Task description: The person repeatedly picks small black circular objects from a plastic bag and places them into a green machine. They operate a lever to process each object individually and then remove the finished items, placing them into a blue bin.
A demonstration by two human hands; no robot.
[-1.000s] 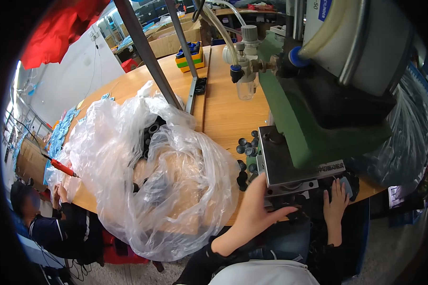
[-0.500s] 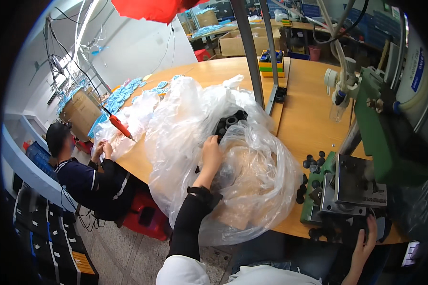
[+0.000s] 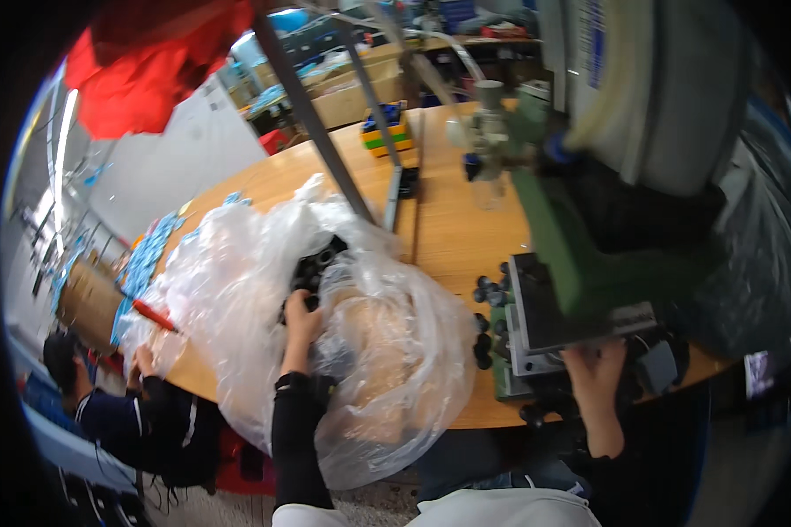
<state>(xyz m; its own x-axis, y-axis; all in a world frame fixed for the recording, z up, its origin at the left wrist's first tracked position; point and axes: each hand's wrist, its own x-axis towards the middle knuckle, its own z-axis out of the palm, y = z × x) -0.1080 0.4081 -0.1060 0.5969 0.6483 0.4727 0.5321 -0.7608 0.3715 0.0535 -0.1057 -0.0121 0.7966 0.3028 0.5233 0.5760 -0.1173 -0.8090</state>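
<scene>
A large clear plastic bag [image 3: 395,351] lies open on the table, with black round parts [image 3: 318,263] heaped in its mouth. At the near edge of that heap is my left hand [image 3: 301,321], its fingers curled closed; whatever they hold is hidden. To the right stands a green bench press [image 3: 545,237] with a metal block fixture [image 3: 536,307] under its head. My right hand [image 3: 596,378] reaches up to the front of the fixture, thumb and fingers apart, the fingertips hidden at the plate's lower edge.
Loose black knobs [image 3: 483,338] lie along the press's left side. A metal post [image 3: 312,123] rises behind the bag, near a yellow-green bin [image 3: 387,132]. A red screwdriver [image 3: 154,314] hangs at left by a seated co-worker [image 3: 123,413]. Red material [image 3: 154,66] hangs overhead.
The view has swung right and tilted. My right hand has moved from the fixture's right front corner to its front edge. My left hand stays at the black parts, now more curled.
</scene>
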